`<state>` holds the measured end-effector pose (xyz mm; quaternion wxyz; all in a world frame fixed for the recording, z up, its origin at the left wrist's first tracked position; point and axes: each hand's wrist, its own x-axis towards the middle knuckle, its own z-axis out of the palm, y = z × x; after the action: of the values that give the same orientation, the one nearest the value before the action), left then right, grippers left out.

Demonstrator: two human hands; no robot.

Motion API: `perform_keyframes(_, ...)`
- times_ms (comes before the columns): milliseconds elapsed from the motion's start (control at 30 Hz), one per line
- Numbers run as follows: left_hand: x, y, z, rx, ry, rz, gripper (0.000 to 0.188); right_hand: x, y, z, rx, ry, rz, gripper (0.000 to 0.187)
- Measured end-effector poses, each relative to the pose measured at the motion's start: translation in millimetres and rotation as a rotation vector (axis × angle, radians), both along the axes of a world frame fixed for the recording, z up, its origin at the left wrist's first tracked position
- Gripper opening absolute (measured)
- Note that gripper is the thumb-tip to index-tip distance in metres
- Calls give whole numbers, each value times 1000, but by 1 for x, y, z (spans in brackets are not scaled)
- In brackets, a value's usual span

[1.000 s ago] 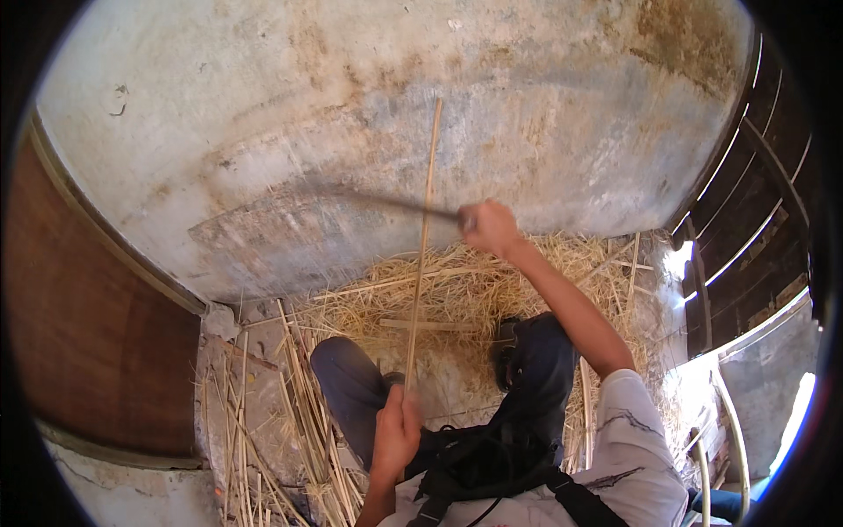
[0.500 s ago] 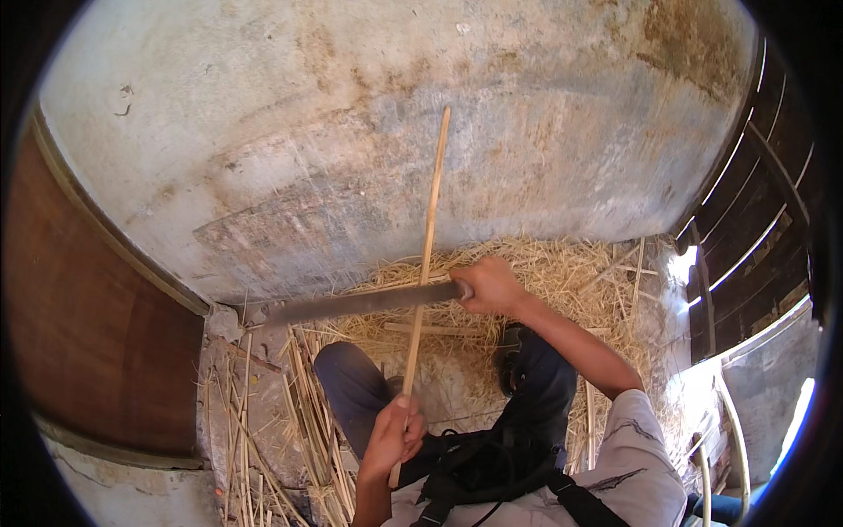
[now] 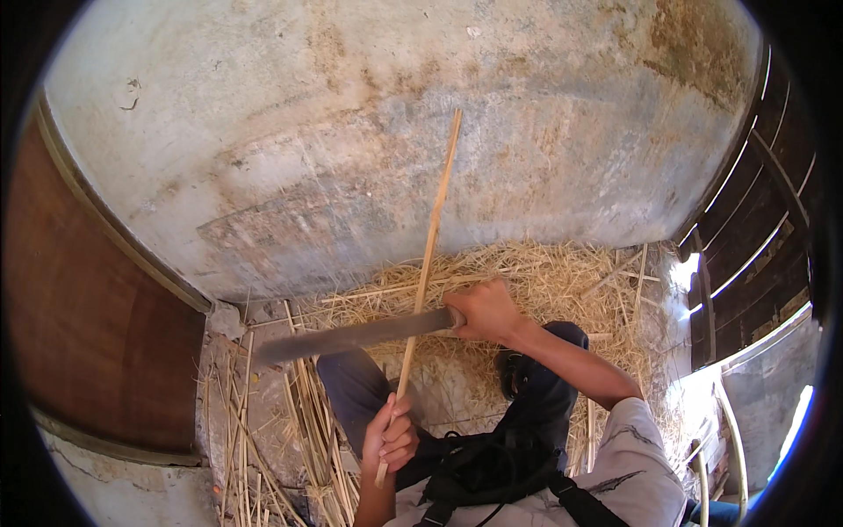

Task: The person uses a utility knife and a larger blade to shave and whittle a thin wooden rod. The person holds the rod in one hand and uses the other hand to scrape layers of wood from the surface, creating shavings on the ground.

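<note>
My left hand [image 3: 391, 432] is closed around the lower part of a long, pale bamboo strip [image 3: 436, 206]. The strip slants up and away, its far end in front of the wall. In my right hand [image 3: 485, 309] is the handle of a machete [image 3: 351, 336], mostly hidden by the fingers. Its long dark blade points left and crosses over the strip above my left hand, blurred toward the tip. I cannot tell whether the edge touches the strip.
Pale shavings [image 3: 562, 272] heap along the foot of a stained wall [image 3: 351, 176]. Several bamboo strips [image 3: 307, 413] lie on the floor at my left, near a brown wooden panel [image 3: 105, 316]. Dark slats [image 3: 746, 237] stand at the right. My bent knees [image 3: 351, 382] flank the work.
The machete has slid down along the strip toward me, its tip dipping lower. My left hand has shifted slightly, and the strip's far end leans a little more to the right.
</note>
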<state>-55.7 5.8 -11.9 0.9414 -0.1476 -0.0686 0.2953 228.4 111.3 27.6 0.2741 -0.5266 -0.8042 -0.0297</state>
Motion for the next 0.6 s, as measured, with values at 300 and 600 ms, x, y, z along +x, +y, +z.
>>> perform_keyframes(300, 11, 3, -9, -114, -262, -24, 34, 35, 62, -5, -261, 309, -275, 16)
perform_keyframes(600, 8, 1, 6, 335, 653, -157, 40, 52, 54, 8, -252, 293, -366, 22)
